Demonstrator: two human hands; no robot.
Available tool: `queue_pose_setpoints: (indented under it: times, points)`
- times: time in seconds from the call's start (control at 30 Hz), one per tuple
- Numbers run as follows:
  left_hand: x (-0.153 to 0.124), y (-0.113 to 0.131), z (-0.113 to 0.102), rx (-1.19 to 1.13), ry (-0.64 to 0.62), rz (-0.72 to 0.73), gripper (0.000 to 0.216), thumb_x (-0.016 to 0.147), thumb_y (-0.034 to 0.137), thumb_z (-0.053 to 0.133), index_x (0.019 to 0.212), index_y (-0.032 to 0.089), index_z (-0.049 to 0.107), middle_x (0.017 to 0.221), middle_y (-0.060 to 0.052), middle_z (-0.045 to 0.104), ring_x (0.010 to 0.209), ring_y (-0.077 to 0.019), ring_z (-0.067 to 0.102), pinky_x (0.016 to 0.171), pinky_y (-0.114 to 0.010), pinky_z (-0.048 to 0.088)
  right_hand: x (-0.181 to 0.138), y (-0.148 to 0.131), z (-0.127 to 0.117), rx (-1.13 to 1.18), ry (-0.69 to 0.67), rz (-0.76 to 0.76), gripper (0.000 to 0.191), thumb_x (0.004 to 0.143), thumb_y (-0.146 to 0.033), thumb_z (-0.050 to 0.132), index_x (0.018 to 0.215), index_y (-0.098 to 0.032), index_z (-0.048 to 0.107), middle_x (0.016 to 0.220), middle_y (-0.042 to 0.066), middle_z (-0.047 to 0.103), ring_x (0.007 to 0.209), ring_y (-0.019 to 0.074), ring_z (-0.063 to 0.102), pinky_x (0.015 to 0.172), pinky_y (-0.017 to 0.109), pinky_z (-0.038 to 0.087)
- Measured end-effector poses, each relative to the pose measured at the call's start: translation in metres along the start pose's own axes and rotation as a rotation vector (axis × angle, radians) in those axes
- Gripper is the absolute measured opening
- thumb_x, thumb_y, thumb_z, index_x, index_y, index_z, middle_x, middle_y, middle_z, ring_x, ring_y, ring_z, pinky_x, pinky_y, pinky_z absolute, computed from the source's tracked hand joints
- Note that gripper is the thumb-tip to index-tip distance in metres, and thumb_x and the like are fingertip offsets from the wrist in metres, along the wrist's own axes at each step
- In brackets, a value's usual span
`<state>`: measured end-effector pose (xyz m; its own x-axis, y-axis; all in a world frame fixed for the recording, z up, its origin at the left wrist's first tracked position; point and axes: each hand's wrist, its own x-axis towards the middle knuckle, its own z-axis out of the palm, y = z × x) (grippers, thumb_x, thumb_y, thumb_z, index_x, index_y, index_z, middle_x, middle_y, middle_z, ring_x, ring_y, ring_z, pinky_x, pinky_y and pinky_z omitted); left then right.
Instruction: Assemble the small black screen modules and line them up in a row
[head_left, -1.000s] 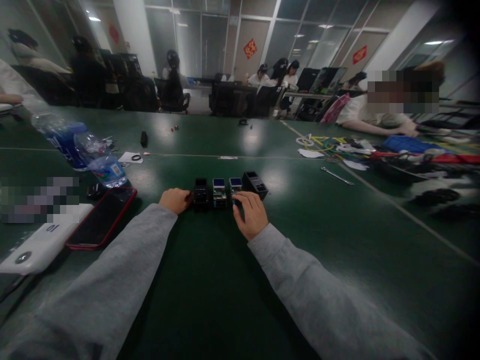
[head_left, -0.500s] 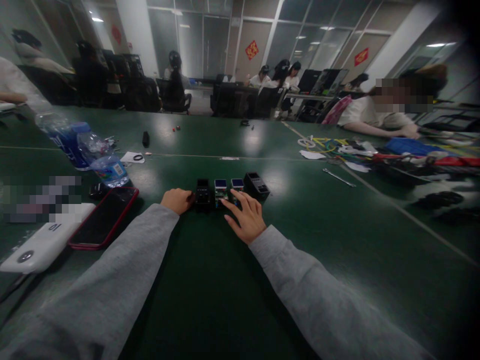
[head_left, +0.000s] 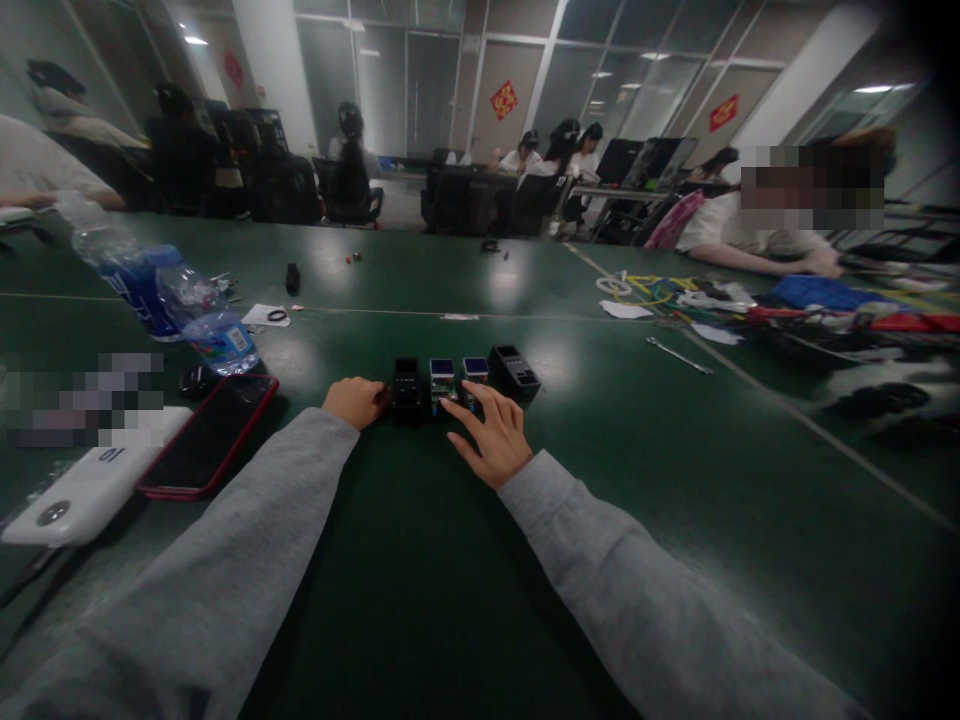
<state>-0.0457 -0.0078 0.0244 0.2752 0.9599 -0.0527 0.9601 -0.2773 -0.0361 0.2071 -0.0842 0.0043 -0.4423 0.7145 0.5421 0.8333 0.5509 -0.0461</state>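
Note:
Four small devices lie in a row on the green table (head_left: 420,560). At the row's left end is a black plastic case (head_left: 406,385) with small openings. My left hand (head_left: 355,402) is curled against its left side, fingertips hidden. To the right come a circuit board with a small screen (head_left: 442,372) and a second screened board (head_left: 475,366). My right hand (head_left: 495,435) lies over the boards, fingers spread, the fingertips at their lower parts; it grips nothing. Another black case (head_left: 515,370) sits tilted at the right end, apart from both hands.
A red-edged phone (head_left: 214,437), a white power bank (head_left: 97,480) and plastic bottles (head_left: 214,320) stand at left. A wrench (head_left: 679,356) lies at right, near a heap of cables (head_left: 652,290). A person (head_left: 750,225) leans on the table's far right; others sit behind.

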Motion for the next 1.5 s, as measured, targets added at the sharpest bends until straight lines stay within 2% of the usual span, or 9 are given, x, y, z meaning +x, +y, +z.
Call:
queue_pose_setpoints:
  times: [0.1,0.23,0.33,0.43,0.53,0.63,0.8,1.0,1.5]
  points:
    - [0.000,0.000,0.000,-0.003,0.001,-0.004,0.029,0.088,0.036,0.041,0.095,0.025,0.068,0.093,-0.006,0.070,0.083,-0.0200,0.066,0.066,-0.028,0.046,0.000,-0.001,0.001,0.023,0.062,0.039,0.047,0.091,-0.035,0.051,0.136,-0.027,0.040,0.141,0.010,0.036,0.125,0.0321,0.036,0.098,0.050,0.033]
    - [0.000,0.000,0.000,0.001,-0.001,-0.004,0.031,0.088,0.037,0.040,0.095,0.024,0.068,0.093,-0.007,0.070,0.083,-0.0208,0.066,0.066,-0.029,0.046,0.003,0.007,0.001,0.125,0.249,0.213,0.053,0.092,-0.034,0.045,0.141,-0.021,0.030,0.136,0.012,0.042,0.123,0.0293,0.040,0.097,0.047,0.037]
    - [0.000,0.000,0.000,0.008,0.006,-0.010,0.030,0.088,0.036,0.041,0.094,0.025,0.067,0.092,-0.006,0.070,0.084,-0.0202,0.066,0.065,-0.028,0.046,0.005,0.026,0.000,0.168,0.368,0.308,0.040,0.092,-0.030,0.042,0.131,-0.020,0.044,0.129,0.012,0.049,0.119,0.0279,0.044,0.096,0.046,0.038]
    - [0.000,0.000,0.000,0.017,0.010,-0.007,0.029,0.087,0.036,0.041,0.093,0.025,0.067,0.092,-0.006,0.070,0.084,-0.0203,0.066,0.066,-0.028,0.046,0.006,0.050,0.002,0.188,0.420,0.370,0.031,0.092,-0.027,0.038,0.116,-0.018,0.055,0.117,0.011,0.058,0.111,0.0268,0.051,0.094,0.046,0.039]
    - [0.000,0.000,0.000,0.020,0.004,0.000,0.029,0.088,0.035,0.041,0.093,0.024,0.067,0.091,-0.006,0.070,0.083,-0.0205,0.066,0.066,-0.028,0.046,0.004,0.065,0.006,0.235,0.443,0.443,0.031,0.092,-0.029,0.036,0.111,-0.016,0.058,0.108,0.013,0.062,0.102,0.0263,0.056,0.090,0.045,0.042]
    - [-0.001,0.001,-0.001,0.019,-0.004,0.002,0.031,0.088,0.035,0.040,0.094,0.024,0.067,0.090,-0.008,0.070,0.082,-0.0215,0.066,0.065,-0.029,0.046,0.003,0.067,0.007,0.259,0.431,0.484,0.030,0.093,-0.030,0.035,0.107,-0.017,0.059,0.103,0.011,0.064,0.098,0.0256,0.056,0.088,0.043,0.042]
    - [-0.001,0.001,-0.001,0.036,0.009,-0.012,0.030,0.088,0.037,0.040,0.094,0.025,0.067,0.090,-0.006,0.070,0.082,-0.0205,0.066,0.065,-0.028,0.046,0.003,0.058,0.002,0.225,0.426,0.486,0.026,0.093,-0.027,0.036,0.098,-0.020,0.060,0.098,0.008,0.064,0.097,0.0250,0.054,0.088,0.042,0.040]
    - [0.000,0.001,0.000,0.020,0.005,-0.015,0.031,0.088,0.036,0.039,0.093,0.024,0.067,0.089,-0.006,0.070,0.080,-0.0196,0.066,0.063,-0.027,0.045,0.003,0.059,0.002,0.230,0.470,0.439,0.024,0.093,-0.026,0.036,0.087,-0.019,0.058,0.086,0.007,0.062,0.086,0.0240,0.053,0.077,0.038,0.043]
    - [0.000,-0.001,0.000,0.015,-0.003,0.004,0.030,0.087,0.035,0.040,0.094,0.024,0.067,0.090,-0.007,0.070,0.081,-0.0210,0.066,0.064,-0.029,0.046,0.004,0.058,0.003,0.317,0.494,0.402,0.023,0.094,-0.028,0.038,0.091,-0.018,0.058,0.088,0.008,0.061,0.086,0.0230,0.055,0.078,0.039,0.046]
